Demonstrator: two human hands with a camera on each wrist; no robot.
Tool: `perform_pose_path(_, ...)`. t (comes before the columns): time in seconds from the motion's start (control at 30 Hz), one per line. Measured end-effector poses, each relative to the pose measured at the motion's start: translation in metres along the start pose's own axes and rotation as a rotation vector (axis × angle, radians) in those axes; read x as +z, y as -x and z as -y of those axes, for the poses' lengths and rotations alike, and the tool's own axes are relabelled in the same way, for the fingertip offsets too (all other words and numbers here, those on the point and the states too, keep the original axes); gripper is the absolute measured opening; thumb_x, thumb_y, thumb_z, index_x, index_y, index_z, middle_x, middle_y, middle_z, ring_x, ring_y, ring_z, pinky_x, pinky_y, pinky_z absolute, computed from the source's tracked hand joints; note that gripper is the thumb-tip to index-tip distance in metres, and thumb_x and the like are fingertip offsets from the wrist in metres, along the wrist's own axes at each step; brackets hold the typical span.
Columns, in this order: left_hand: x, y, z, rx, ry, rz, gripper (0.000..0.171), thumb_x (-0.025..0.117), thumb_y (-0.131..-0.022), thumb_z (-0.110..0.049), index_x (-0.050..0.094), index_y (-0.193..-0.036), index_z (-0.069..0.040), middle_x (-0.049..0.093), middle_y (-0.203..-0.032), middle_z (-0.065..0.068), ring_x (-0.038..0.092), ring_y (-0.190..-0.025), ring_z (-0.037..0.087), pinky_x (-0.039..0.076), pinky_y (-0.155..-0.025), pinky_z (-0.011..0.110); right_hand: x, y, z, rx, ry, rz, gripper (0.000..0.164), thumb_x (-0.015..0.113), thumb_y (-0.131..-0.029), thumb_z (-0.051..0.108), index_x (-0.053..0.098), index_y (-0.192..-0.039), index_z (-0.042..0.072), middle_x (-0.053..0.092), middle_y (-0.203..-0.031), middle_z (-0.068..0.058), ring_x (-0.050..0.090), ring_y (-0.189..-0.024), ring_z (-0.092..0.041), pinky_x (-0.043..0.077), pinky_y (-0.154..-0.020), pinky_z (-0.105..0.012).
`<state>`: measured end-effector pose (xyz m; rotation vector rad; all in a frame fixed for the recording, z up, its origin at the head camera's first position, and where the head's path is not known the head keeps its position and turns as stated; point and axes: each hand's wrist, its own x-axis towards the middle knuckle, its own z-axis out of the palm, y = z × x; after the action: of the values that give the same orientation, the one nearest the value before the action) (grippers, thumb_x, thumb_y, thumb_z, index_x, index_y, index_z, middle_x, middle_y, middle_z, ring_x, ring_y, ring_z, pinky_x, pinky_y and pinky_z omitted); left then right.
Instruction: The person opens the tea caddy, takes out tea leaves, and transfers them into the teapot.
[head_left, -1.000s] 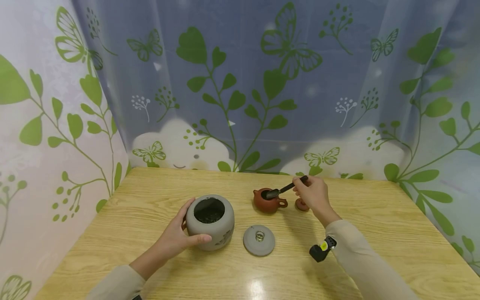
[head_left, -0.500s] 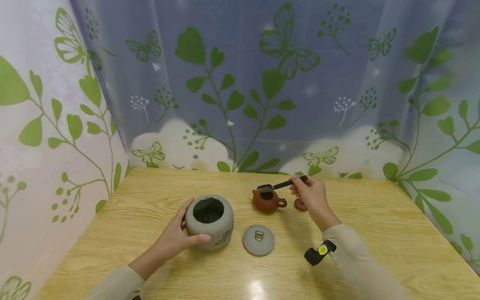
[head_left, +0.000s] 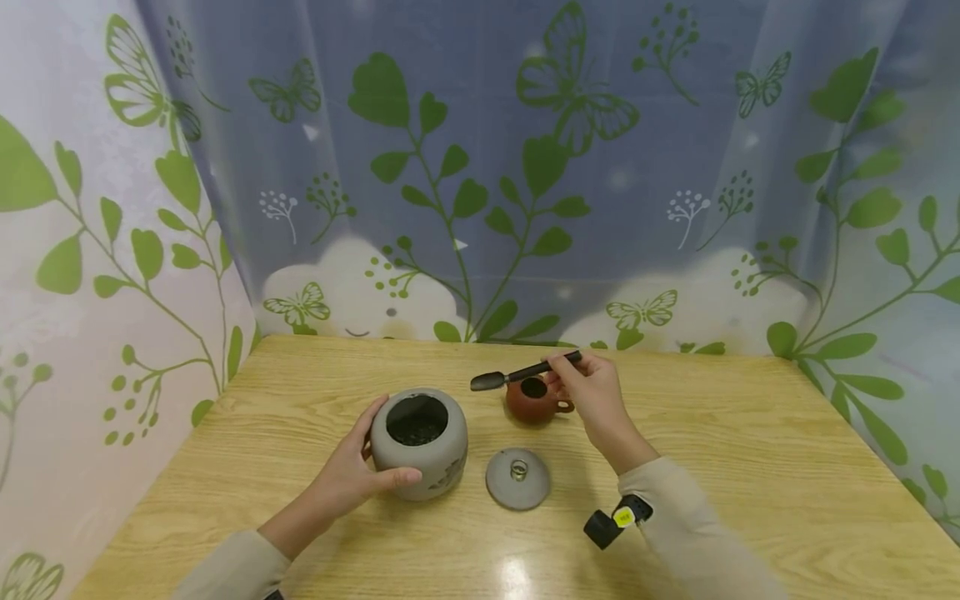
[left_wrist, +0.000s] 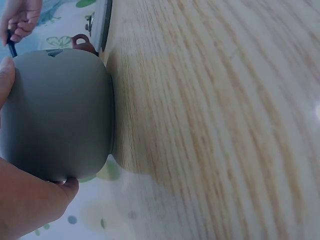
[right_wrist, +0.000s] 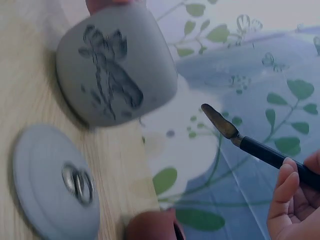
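My left hand point(head_left: 356, 462) holds the round grey lidless jar point(head_left: 442, 462), thumb across its front and fingers around its far left side. Dark loose bits lie inside the jar. With my right hand point(head_left: 596, 404) I pinch the black handle of a small scoop point(head_left: 489, 382). Its narrow blade points left, between the jar and the reddish-brown teapot point(head_left: 531, 410), above the table. The teapot stands uncovered, its opening dark, partly behind my right fingers. In the right wrist view the scoop blade point(right_wrist: 220, 122) hangs apart from the jar point(right_wrist: 115, 65) with its dark plant pattern.
The jar's grey lid point(head_left: 517, 492) with a metal ring knob lies in front of the teapot, right of the jar. A patterned curtain point(head_left: 480, 167) stands behind the wooden table point(head_left: 712, 433). A black device point(head_left: 611, 523) is strapped to my right wrist.
My right hand has lifted the scoop from the teapot's opening and moved it left toward the jar. The small teapot lid is now hidden behind that hand. My left hand and the jar stayed put.
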<state>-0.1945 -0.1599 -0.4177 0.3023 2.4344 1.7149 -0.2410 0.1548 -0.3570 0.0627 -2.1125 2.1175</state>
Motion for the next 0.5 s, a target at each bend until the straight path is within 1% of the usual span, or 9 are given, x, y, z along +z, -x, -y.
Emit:
perform_pose_path(0.13, 0.000, 0.000, 0.000, 0.001, 0.006, 0.000, 0.110, 0.085, -0.073, -0.027, 0.012, -0.155, -0.023, 0.015, -0.159, 0.007, 0.012, -0.146, 0.032, 0.017, -0.116, 0.053, 0.012, 0.007, 0.000, -0.021, -0.024, 0.056, 0.021, 0.061, -0.094, 0.017, 0.069, -0.096, -0.003, 0.064, -0.065, 0.002, 0.059, -0.059, -0.009, 0.049, -0.053, -0.019)
perform_pose_path(0.3, 0.000, 0.000, -0.001, 0.006, 0.013, 0.006, 0.109, 0.085, -0.074, -0.027, 0.011, -0.155, -0.022, 0.014, -0.159, 0.008, 0.011, -0.146, 0.034, 0.017, -0.116, 0.055, 0.032, 0.017, 0.002, -0.001, -0.033, 0.109, 0.023, 0.062, -0.094, 0.017, 0.069, -0.098, -0.005, 0.064, -0.066, 0.000, 0.059, -0.059, -0.010, 0.048, -0.054, -0.020)
perform_pose_path(0.4, 0.000, 0.000, -0.001, 0.008, 0.015, 0.008, 0.109, 0.084, -0.074, -0.027, 0.011, -0.155, -0.022, 0.014, -0.159, 0.008, 0.010, -0.146, 0.034, 0.016, -0.115, 0.056, 0.044, 0.022, 0.001, 0.005, -0.014, 0.139, 0.023, 0.063, -0.094, 0.017, 0.068, -0.098, -0.005, 0.064, -0.068, -0.002, 0.060, -0.061, -0.012, 0.049, -0.056, -0.019)
perform_pose_path(0.5, 0.000, 0.000, 0.000, 0.003, 0.015, 0.007, 0.110, 0.085, -0.074, -0.027, 0.010, -0.155, -0.022, 0.014, -0.160, 0.007, 0.011, -0.146, 0.034, 0.016, -0.116, 0.055, 0.055, 0.026, -0.002, -0.023, 0.040, 0.158, 0.022, 0.064, -0.094, 0.018, 0.070, -0.097, -0.002, 0.065, -0.071, -0.004, 0.062, -0.064, -0.017, 0.050, -0.058, -0.022)
